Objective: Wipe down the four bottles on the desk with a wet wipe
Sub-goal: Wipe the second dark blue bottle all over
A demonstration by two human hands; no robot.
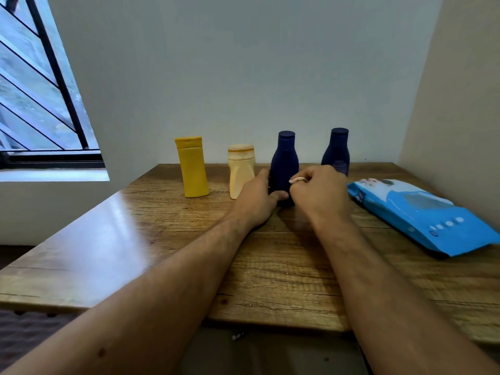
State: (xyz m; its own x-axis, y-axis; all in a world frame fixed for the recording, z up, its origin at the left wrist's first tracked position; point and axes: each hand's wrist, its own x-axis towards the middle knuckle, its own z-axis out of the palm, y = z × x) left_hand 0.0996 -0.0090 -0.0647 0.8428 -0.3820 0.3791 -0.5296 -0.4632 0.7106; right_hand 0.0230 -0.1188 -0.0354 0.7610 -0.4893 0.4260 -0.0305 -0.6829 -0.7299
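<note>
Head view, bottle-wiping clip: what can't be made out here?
- Lower body of the near navy bottle: hidden by the left hand and right hand.
- Wet wipe: only a sliver shows; the right hand's fingers cover the rest.
- Far navy bottle label: too small to read.
- Wipes pack: print blurred.
</note>
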